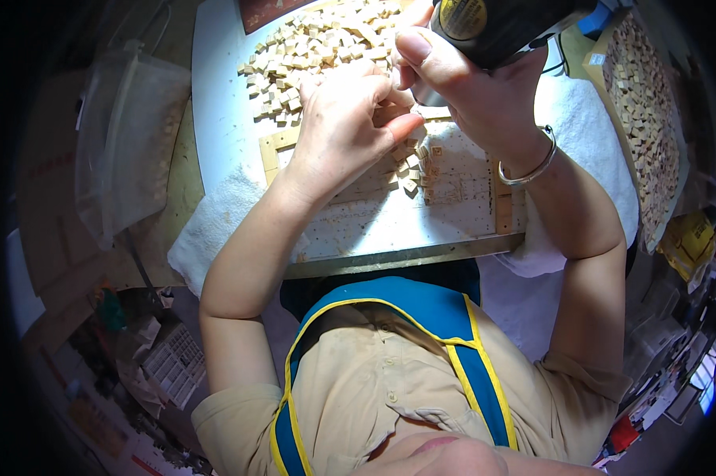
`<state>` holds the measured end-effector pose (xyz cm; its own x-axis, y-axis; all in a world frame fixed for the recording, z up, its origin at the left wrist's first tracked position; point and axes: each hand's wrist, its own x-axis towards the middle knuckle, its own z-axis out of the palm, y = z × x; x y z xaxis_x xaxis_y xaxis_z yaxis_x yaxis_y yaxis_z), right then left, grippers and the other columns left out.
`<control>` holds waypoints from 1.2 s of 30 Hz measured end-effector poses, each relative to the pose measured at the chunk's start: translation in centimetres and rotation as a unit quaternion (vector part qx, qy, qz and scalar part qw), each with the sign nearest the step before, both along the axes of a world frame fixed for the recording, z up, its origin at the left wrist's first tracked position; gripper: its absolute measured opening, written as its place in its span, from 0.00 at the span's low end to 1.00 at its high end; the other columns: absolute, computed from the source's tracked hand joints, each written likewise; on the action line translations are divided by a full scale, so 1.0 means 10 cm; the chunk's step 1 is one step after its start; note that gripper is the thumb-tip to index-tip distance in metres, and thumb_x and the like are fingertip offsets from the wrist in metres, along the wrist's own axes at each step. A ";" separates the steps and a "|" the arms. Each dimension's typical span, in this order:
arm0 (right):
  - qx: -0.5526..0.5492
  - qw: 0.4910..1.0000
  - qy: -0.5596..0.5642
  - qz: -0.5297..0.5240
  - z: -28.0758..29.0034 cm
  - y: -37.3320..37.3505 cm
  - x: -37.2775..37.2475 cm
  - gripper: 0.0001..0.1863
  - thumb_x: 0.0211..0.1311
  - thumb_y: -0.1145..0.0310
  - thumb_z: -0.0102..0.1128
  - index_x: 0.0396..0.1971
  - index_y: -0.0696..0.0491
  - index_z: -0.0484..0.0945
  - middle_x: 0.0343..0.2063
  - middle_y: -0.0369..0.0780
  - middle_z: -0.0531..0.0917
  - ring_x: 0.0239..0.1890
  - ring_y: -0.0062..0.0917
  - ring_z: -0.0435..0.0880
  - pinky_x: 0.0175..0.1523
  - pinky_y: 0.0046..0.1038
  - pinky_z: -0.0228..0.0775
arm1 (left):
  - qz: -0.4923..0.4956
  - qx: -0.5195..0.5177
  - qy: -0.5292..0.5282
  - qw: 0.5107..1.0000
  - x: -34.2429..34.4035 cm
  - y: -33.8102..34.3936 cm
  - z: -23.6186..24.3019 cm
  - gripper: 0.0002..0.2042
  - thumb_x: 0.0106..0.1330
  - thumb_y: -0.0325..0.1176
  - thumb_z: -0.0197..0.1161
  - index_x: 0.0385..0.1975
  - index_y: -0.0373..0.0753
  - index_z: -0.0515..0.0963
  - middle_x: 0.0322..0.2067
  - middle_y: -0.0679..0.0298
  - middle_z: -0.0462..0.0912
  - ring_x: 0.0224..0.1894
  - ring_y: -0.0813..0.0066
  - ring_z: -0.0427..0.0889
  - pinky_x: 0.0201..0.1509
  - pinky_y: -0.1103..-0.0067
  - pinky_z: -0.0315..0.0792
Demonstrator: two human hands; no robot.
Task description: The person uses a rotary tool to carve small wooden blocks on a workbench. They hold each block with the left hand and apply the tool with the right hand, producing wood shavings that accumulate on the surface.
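My right hand (493, 99) is wrapped round a thick black tool (505, 32) with a round yellow label and a silvery lower part; its kind is unclear. Beside it, my left hand (338, 119) lies at the near edge of a heap of small wooden cubes (318, 44). Its fingers are curled, the thumb reaching toward the tool's lower end, and whatever they hold is hidden. Several loose wooden cubes (409, 168) sit just below my left thumb, some showing dark marks on top, on a white board (405, 226) with a wooden frame (275, 151).
A translucent plastic bin (132, 135) stands at the left. On the right is a tilted wooden tray (596, 71) full of small cubes. White towels (584, 127) lie round the board. Farther right sits a yellow bag (689, 242); a white compartment organizer (173, 361) is low at the left.
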<state>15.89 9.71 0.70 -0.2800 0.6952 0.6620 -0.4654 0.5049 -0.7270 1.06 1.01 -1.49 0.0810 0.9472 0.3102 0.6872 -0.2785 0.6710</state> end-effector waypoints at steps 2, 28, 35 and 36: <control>-0.010 1.000 0.003 0.007 0.00 -0.01 0.00 0.30 0.51 0.83 0.75 0.54 0.60 0.72 0.41 0.38 0.83 0.41 0.21 0.84 0.46 0.24 0.80 | -0.004 0.016 0.008 1.000 0.00 0.01 -0.02 0.11 0.52 0.37 0.79 0.25 0.43 0.82 0.28 0.69 0.82 0.35 0.70 0.82 0.42 0.69 0.68; 0.041 0.994 -0.036 0.090 -0.17 0.16 0.08 0.38 0.45 0.78 0.80 0.59 0.61 0.72 0.45 0.38 0.84 0.44 0.20 0.83 0.46 0.24 0.78 | -0.004 0.029 0.030 0.999 -0.02 -0.01 -0.02 0.13 0.53 0.39 0.79 0.27 0.41 0.80 0.28 0.64 0.82 0.34 0.66 0.83 0.39 0.67 0.67; -0.112 0.988 -0.082 0.063 0.07 -0.13 0.09 0.39 0.44 0.77 0.81 0.59 0.60 0.72 0.45 0.38 0.84 0.42 0.19 0.82 0.45 0.23 0.77 | -0.010 0.055 0.050 0.997 -0.02 0.01 0.02 0.15 0.56 0.40 0.79 0.27 0.38 0.80 0.29 0.60 0.82 0.31 0.64 0.83 0.36 0.68 0.70; -0.069 0.993 -0.061 0.075 -0.03 -0.04 0.10 0.39 0.44 0.77 0.81 0.59 0.60 0.72 0.45 0.38 0.83 0.43 0.19 0.82 0.45 0.23 0.78 | -0.009 0.054 0.042 0.998 -0.02 0.01 0.03 0.15 0.56 0.40 0.79 0.27 0.38 0.80 0.29 0.60 0.82 0.32 0.64 0.83 0.37 0.68 0.70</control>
<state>16.89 9.28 0.37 -0.4589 0.7213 0.5188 -0.4319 0.3292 -0.8397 0.90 1.10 -1.21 0.1279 0.9071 0.4009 0.7344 -0.3583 0.5765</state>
